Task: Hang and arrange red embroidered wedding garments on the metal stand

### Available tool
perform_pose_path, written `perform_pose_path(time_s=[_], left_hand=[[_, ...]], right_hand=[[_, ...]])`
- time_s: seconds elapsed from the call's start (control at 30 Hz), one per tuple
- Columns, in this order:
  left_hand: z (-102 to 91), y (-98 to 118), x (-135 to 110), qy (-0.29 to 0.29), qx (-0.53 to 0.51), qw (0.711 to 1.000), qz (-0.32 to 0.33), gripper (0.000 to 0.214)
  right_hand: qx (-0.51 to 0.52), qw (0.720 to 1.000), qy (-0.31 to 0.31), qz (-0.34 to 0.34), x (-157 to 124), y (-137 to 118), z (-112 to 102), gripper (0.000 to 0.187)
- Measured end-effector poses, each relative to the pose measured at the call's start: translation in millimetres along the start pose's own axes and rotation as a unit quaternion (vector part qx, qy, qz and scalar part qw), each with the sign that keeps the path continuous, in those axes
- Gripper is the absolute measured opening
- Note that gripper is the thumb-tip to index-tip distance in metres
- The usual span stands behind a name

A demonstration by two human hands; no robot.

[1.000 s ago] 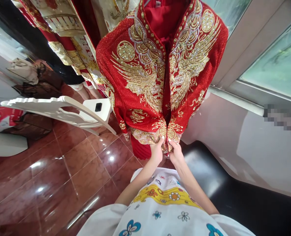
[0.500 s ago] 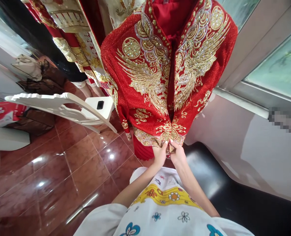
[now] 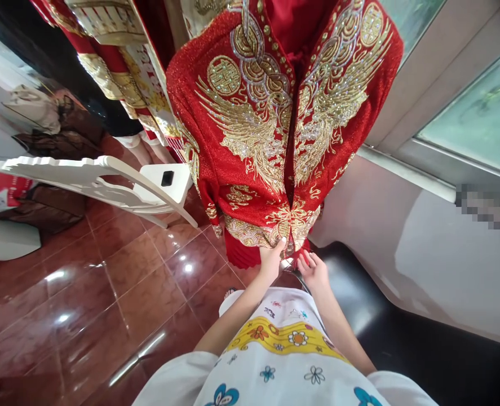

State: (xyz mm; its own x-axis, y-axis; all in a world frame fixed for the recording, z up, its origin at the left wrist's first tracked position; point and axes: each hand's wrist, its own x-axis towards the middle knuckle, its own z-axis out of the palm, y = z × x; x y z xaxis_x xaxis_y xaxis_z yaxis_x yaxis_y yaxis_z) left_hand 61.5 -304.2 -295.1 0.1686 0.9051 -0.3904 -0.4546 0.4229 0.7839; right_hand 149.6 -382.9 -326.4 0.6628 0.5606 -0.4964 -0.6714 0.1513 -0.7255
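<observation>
A red jacket [image 3: 250, 169] with gold and silver beaded embroidery hangs upright in front of me, its front edges meeting near the hem. My left hand [image 3: 271, 262] pinches the gold-patterned hem at the front closure, thumb on top. Just right of the hem and a little lower, my right hand [image 3: 316, 272] is off the jacket's gold border, fingers bent and apart. Any thin thread at its fingertips is too small to make out. Red pleated cloth [image 3: 241, 254] shows below the jacket.
A white chair [image 3: 93, 180] with a dark phone [image 3: 167, 179] on its seat stands at left. Other embroidered garments [image 3: 127, 73] hang behind it. A black padded seat [image 3: 385, 316] lies at right beside a pale wall [image 3: 359, 208]. Bags [image 3: 63, 124] sit at far left.
My right hand has let go of the hem and moved slightly right and down, its fingers spreading. My left hand keeps its pinch. The view has shifted slightly.
</observation>
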Motion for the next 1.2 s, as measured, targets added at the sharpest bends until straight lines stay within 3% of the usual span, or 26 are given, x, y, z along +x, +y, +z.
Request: perform_pose_path(time_s=[0.1, 0.23, 0.33, 0.57, 0.73, 0.93, 1.2], left_hand=[[2.1, 1, 0, 0.007, 0.01, 1.0, -0.003, 0.041], [4.5, 5, -1, -0.013, 0.004, 1.0, 0.008, 0.037], [3.5, 8, 1, -0.026, 0.003, 0.999, 0.026, 0.034], [-5.6, 9, 8, -0.079, 0.088, 0.993, 0.028, 0.038], [-1.9, 3, 23, -0.067, 0.133, 0.987, 0.067, 0.039], [0.8, -13, 34, -0.07, 0.127, 0.988, 0.053, 0.041], [4.4, -10, 42, -0.063, 0.079, 0.993, 0.06, 0.032]], right_hand=[[-0.069, 0.998, 0.008, 0.002, -10, -7, 16, 0.02], [-0.263, 0.96, -0.097, 0.0, -16, -21, 51, 0.023], [-0.294, 0.948, -0.122, 0.001, -10, -31, 66, 0.027], [-0.301, 0.917, -0.192, 0.176, 3, -57, 71, 0.019], [-0.316, 0.916, -0.164, 0.185, 8, -56, 81, 0.014], [-0.345, 0.916, -0.103, 0.177, 11, -53, 101, 0.018], [-0.357, 0.919, -0.111, 0.125, 17, -54, 113, 0.02]])
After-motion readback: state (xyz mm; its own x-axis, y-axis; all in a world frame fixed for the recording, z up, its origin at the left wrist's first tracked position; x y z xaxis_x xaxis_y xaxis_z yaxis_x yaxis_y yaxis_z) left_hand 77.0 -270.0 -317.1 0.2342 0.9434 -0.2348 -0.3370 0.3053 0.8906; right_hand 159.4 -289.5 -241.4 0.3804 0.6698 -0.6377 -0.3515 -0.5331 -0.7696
